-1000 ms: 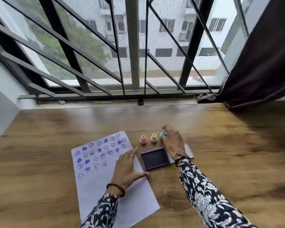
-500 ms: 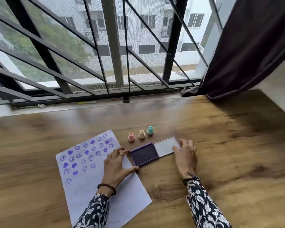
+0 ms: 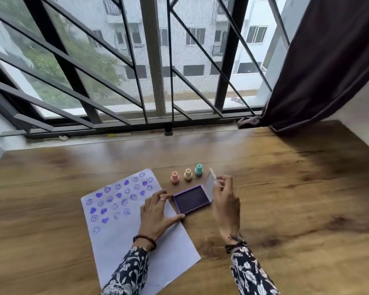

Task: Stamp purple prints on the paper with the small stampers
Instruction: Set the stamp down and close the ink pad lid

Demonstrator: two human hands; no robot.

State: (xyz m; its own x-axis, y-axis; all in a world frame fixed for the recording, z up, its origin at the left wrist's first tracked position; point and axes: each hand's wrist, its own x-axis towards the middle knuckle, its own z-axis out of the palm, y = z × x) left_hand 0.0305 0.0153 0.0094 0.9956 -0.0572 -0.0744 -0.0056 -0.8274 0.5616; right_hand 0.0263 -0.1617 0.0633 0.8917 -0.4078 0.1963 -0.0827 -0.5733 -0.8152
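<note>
- While the left hand [image 3: 158, 211] lies spread on the paper [image 3: 124, 235], touching the purple ink pad [image 3: 191, 199], the right hand [image 3: 225, 201] pinches the pad's clear lid [image 3: 210, 184], tilted up.
- Three small stampers [image 3: 188, 174] stand upright just behind the pad, toward the bench [image 3: 285, 199] window edge.

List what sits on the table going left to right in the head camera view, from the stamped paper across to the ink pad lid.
paper → pink stamper → cream stamper → teal stamper → clear lid pinched upright by the right hand. The ink pad and left hand overlap that span, so they are left out.
</note>
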